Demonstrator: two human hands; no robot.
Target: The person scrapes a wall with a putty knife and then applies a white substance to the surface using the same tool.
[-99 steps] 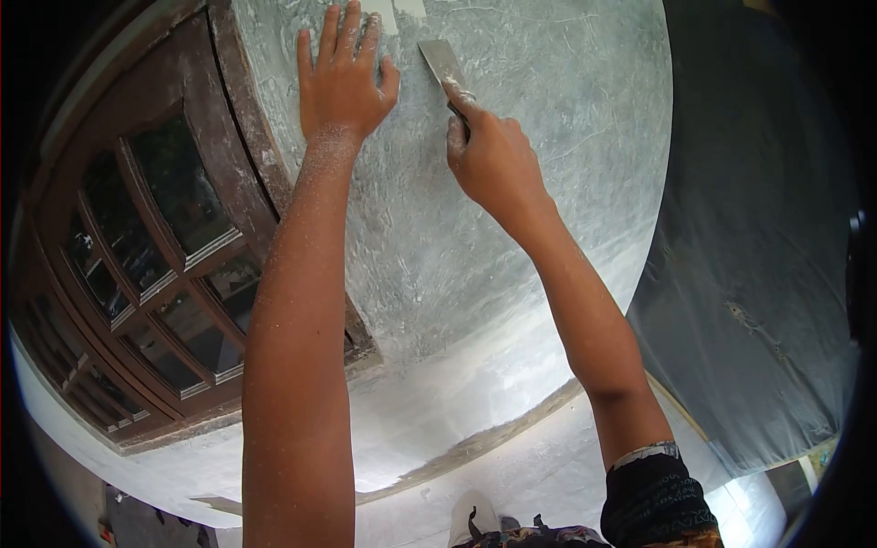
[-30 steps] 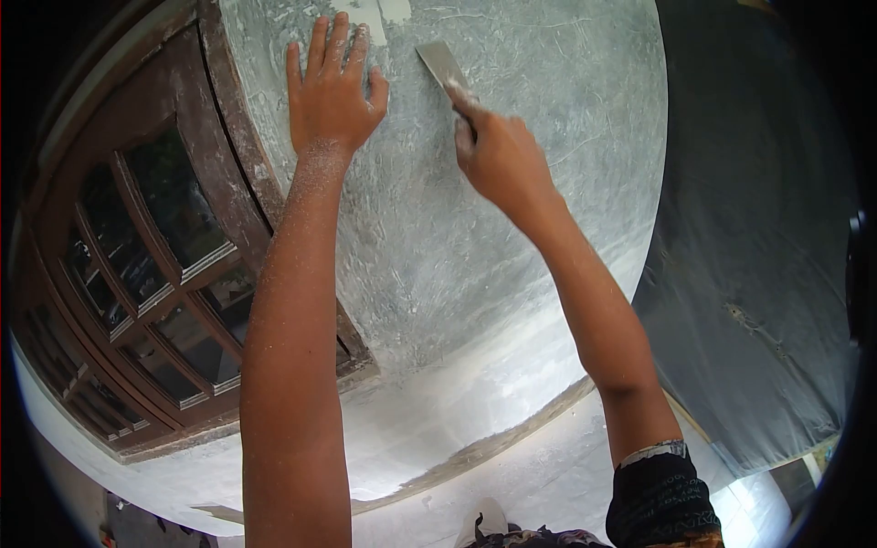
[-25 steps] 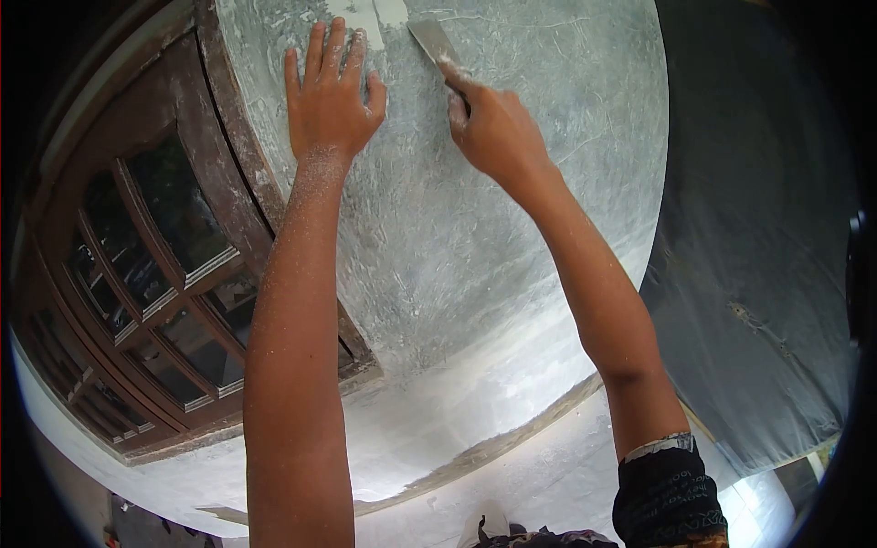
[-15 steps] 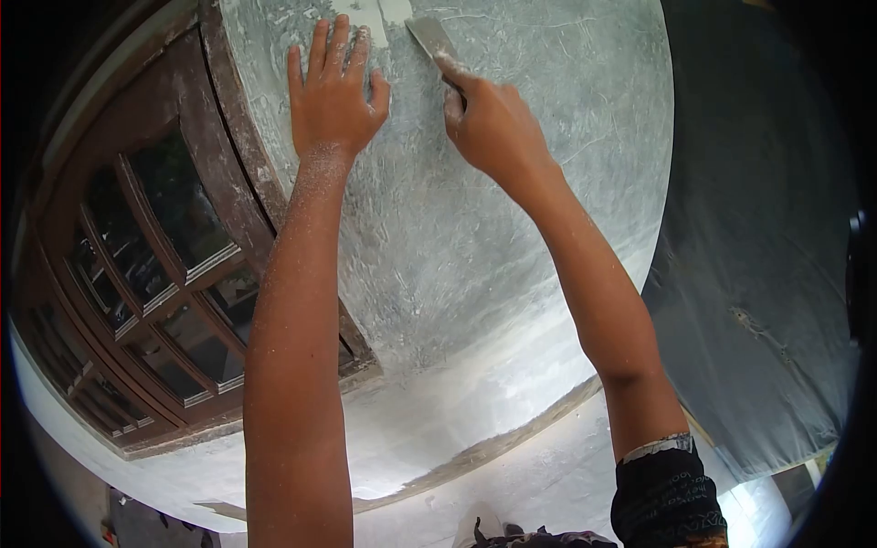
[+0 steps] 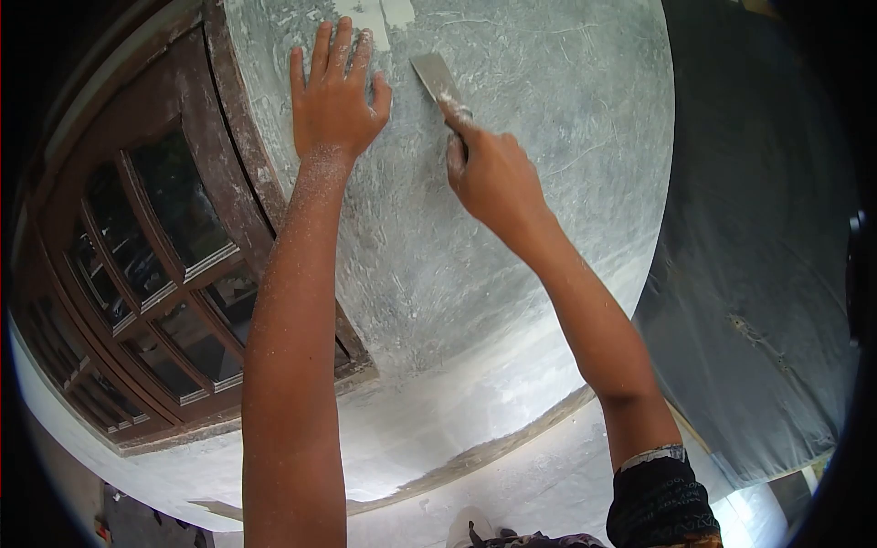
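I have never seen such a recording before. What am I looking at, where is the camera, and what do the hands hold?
There is no robot here: these are a person's bare hands. Every picture comes from one camera worn on the head, looking forward and down. The left hand lies on a grey wall, fingers spread, holding nothing. The right hand grips a flat-bladed scraper. Pale patches mark the wall above. A brown wooden frame with glass panes stands at left, a dark sheet at right.

Gray wall, brown-framed window, dark sheeting
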